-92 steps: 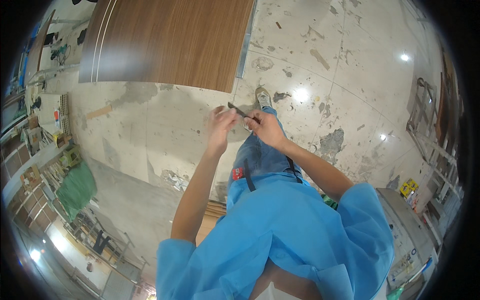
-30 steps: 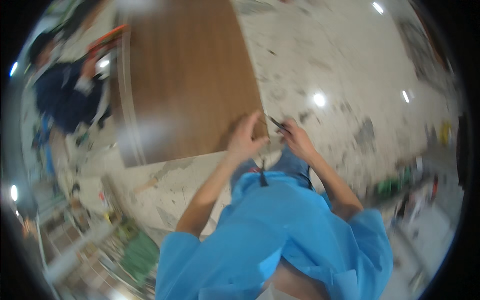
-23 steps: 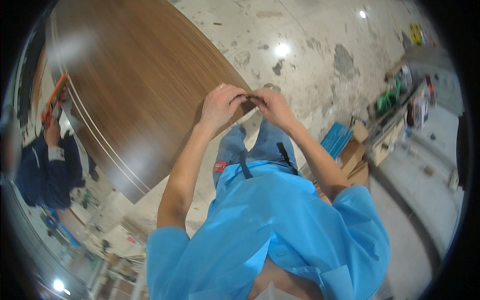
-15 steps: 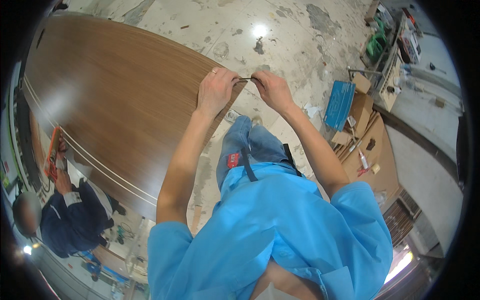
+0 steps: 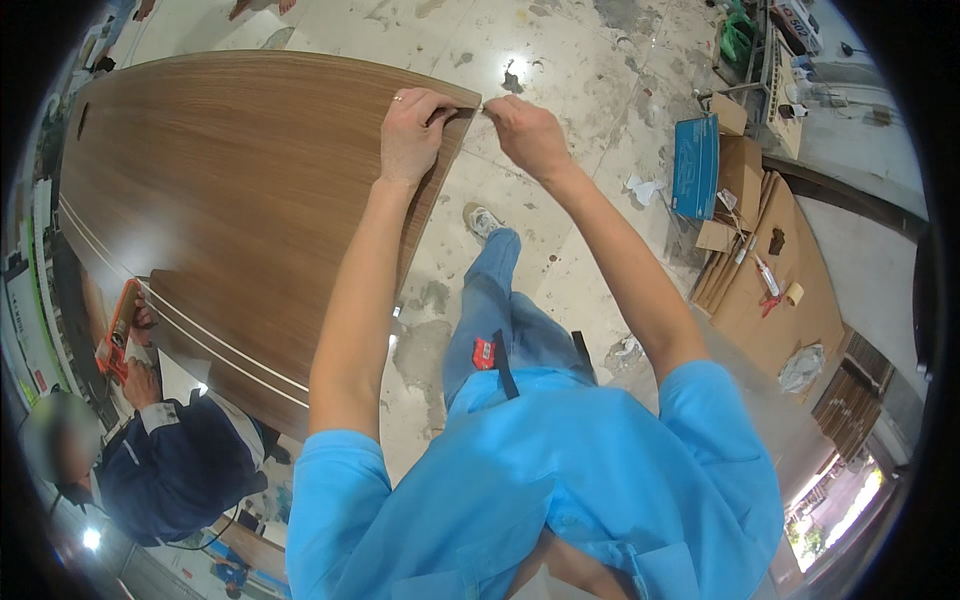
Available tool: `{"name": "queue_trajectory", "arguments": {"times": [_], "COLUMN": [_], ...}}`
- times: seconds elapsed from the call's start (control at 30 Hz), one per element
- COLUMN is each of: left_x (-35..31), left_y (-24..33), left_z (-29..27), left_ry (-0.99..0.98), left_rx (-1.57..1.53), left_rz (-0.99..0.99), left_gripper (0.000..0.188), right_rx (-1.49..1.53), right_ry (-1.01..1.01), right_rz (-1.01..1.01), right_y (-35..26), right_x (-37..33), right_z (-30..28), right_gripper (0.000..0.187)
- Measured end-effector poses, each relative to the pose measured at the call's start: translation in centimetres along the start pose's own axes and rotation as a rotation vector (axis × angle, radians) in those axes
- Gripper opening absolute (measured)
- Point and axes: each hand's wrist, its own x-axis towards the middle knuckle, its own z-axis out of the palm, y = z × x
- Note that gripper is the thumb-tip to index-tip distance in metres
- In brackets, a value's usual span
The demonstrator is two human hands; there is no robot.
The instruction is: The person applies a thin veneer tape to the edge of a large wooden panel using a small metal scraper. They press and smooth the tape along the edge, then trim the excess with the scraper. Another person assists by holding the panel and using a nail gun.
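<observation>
Probably heavy, stiff panel (image 5: 230,190); grip edges (image 5: 330,62). Left hand (image 5: 410,138) half-curled by 2 o'clock corner (image 5: 466,98), right hand (image 5: 530,138) pinched; holds unclear.

Printed lettering stands on a blue box (image 5: 695,168) and a white package (image 5: 797,27) — a red tag (image 5: 484,353) bears illegible marks.
</observation>
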Motion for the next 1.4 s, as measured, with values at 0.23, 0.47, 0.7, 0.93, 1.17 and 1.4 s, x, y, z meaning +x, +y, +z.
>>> {"name": "queue_trajectory", "arguments": {"times": [0.23,0.47,0.7,0.93,1.17,1.4], "left_x": [-4.4,-11.0,-16.8,-24.2,-32.1,-38.2], "left_y": [1.3,2.0,3.5,5.0,5.7,6.9], "left_z": [-2.6,-7.1,-10.8,-16.2,-20.9,-24.9], "left_ry": [0.048,0.040,0.043,0.037,0.017,0.011], "left_rx": [0.007,0.019,0.048,0.035,0.087,0.147], "left_rz": [-0.051,-0.155,-0.184,-0.250,-0.274,-0.229], "left_gripper": [0.011,0.011,0.010,0.010,0.009,0.012], "right_rx": [-0.012,0.118,0.155,0.184,0.227,0.240], "right_ry": [0.053,0.013,-0.053,-0.071,-0.060,-0.088], "right_rz": [-0.006,-0.071,-0.050,-0.096,-0.104,-0.121], "right_y": [-3.6,-8.3,-14.3,-21.3,-28.3,-33.5], "right_x": [-3.1,-6.2,-10.6,-15.2,-20.6,-25.1], "right_z": [1.4,3.3,3.5,4.5,6.0,7.0], "right_gripper": [0.011,0.013,0.014,0.014,0.014,0.017]}}
